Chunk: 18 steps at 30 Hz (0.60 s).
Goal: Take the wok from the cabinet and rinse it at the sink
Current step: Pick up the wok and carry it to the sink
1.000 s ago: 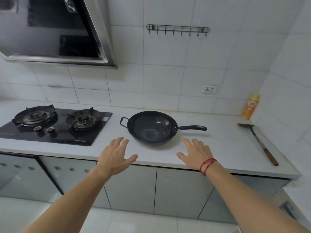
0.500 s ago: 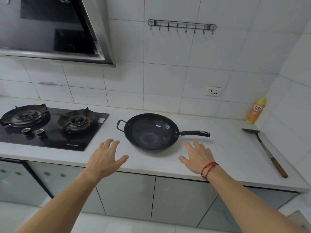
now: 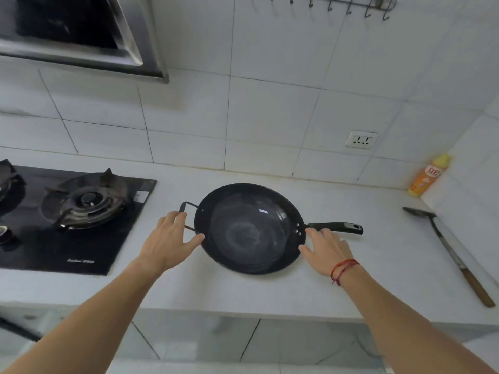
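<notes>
A black wok [image 3: 249,229] sits upright on the white countertop [image 3: 351,265], its long handle pointing right and a small loop handle on its left. My left hand [image 3: 170,240] is spread at the wok's left side, fingers at the loop handle and thumb near the rim. My right hand [image 3: 324,249], with a red string on the wrist, lies spread at the wok's right edge, just in front of the base of the long handle. Neither hand is closed around anything. No sink is in view.
A black gas hob [image 3: 73,220] lies to the left under a range hood [image 3: 81,36]. A metal spatula with a wooden handle [image 3: 448,252] and an orange bottle [image 3: 428,176] are at the right. Grey cabinet doors [image 3: 202,341] run below the counter.
The camera has come closer to the counter. Both hands have reached forward from the counter's front edge to the two sides of the wok.
</notes>
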Motion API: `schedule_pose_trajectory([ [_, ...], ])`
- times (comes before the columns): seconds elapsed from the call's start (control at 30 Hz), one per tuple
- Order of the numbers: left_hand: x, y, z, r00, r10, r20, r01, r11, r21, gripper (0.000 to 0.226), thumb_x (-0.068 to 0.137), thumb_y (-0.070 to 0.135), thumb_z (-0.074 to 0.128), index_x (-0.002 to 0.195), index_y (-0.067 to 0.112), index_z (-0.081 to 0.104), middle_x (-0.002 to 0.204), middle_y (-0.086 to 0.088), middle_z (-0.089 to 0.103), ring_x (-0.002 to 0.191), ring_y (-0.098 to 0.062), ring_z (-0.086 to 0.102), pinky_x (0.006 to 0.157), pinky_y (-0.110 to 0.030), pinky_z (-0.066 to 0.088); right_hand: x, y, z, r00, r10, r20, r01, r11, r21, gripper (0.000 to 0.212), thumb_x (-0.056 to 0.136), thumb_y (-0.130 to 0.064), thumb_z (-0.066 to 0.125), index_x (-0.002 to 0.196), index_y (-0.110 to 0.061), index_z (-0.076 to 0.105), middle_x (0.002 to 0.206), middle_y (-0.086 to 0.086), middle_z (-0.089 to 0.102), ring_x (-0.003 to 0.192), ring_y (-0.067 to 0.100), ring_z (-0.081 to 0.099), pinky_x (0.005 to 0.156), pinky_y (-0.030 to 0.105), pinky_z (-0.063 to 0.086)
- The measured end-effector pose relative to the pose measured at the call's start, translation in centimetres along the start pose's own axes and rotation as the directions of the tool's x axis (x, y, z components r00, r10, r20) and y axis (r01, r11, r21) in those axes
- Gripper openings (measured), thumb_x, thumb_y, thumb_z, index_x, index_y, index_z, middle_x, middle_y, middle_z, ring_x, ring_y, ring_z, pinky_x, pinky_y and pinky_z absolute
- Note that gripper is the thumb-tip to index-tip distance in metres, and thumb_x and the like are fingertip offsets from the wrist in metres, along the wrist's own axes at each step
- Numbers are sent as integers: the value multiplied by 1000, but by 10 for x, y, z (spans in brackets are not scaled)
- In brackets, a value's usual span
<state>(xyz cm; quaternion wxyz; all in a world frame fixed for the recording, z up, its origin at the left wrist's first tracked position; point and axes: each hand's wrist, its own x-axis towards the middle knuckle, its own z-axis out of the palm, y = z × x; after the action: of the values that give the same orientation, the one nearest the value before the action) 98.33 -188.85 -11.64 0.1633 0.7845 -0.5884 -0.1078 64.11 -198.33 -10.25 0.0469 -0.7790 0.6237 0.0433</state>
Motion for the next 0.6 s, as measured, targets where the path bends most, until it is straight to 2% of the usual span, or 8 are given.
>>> schedule_pose_trajectory([
  [0.13,36,-8,4,997,-45,56,48,997,-56,73,93,54,57,146,7,40,147,-13,43,133,-33,41,102,-42,42,25,0,2,999,38,2,-38,999,-11,47,99,-43,36,143,-26,40,127,8,52,114,26,51,92,40,44],
  [0.27,67,-11,11,994,-79,76,88,989,-120,54,96,43,55,132,4,47,135,-16,50,118,-35,50,94,-42,45,48,7,4,998,58,4,-58,998,-30,46,99,-36,38,144,-25,39,130,10,52,114,26,51,91,39,45],
  [0.47,92,-9,22,986,-131,105,144,980,-135,62,99,41,51,145,2,38,146,-20,43,129,-36,46,101,-44,42,79,19,17,998,58,26,-56,996,-72,48,95,-34,46,142,-25,39,124,7,53,114,25,51,94,39,44],
  [0.6,105,-12,30,973,-197,117,216,960,-179,51,97,42,54,129,3,46,131,-17,50,113,-33,51,91,-40,45,101,27,20,997,56,58,-52,996,-74,55,94,-34,50,145,-24,35,130,8,51,119,26,49,99,40,43],
])
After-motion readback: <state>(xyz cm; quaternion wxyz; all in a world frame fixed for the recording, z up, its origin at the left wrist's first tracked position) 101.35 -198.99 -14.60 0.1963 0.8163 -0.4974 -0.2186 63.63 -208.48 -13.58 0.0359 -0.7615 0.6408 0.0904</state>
